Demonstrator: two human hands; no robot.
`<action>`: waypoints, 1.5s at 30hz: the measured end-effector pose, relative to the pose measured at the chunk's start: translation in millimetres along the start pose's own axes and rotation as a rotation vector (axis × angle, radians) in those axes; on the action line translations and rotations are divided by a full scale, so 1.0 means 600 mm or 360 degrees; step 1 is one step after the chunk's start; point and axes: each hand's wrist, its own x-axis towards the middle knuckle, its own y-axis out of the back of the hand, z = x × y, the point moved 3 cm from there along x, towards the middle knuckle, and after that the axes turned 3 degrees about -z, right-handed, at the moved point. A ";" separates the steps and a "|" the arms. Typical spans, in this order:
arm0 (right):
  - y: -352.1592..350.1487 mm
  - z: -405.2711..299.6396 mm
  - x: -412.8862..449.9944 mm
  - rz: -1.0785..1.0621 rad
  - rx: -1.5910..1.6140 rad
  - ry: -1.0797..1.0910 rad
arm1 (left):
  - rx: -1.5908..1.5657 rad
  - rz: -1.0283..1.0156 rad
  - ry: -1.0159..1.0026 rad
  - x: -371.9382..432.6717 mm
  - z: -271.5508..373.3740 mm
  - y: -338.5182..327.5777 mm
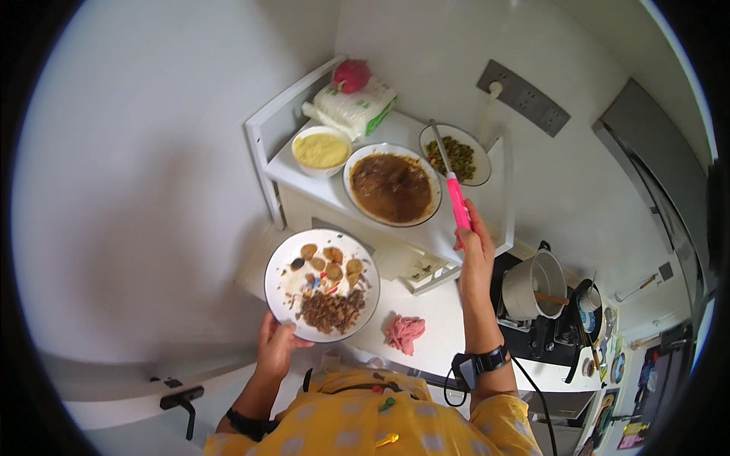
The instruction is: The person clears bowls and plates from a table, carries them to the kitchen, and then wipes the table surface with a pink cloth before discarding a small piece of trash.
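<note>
My left hand (pixel 278 342) grips the near rim of a white plate (pixel 288 313), holding it in the air before me. Brown round slices of food (pixel 333 262) lie on the plate's far half, and a heap of chopped brown food (pixel 332 310) is at its near edge. In my right hand (pixel 476 251) is a long metal utensil with a pink handle (pixel 458 202); it points away from me, and its far end overlaps the plate of chopped greens (pixel 456 157) in the picture. Left of the utensil, a large white bowl of brown stew (pixel 390 188) stands on a white shelf (pixel 299 165).
A bowl of yellow food (pixel 321 151), a plastic-wrapped pack (pixel 356 108) and a red round thing (pixel 352 76) are at the shelf's back left. A crumpled pink cloth (pixel 405 334) lies on the counter. To the right, a pot (pixel 533 288) stands on the black stove (pixel 539 350).
</note>
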 end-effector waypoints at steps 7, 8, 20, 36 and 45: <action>-0.041 -0.043 0.127 -0.0031 -0.0322 0.0220 | 0.0005 0.0010 0.0007 0.007 0.008 -0.012; -0.039 -0.027 0.157 0.0019 -0.0409 0.0320 | -0.0016 0.0011 0.0008 0.010 0.005 -0.013; -0.227 -0.065 0.312 -0.0065 0.0205 0.0150 | -0.0106 0.0104 -0.0039 0.032 -0.022 0.053; -0.330 0.035 0.350 -0.0260 0.0233 -0.0460 | -0.0297 0.0350 -0.0102 0.039 -0.040 0.111; -0.340 0.091 0.425 -0.0357 0.0015 -0.0285 | -0.0289 0.0364 -0.0116 0.048 -0.041 0.112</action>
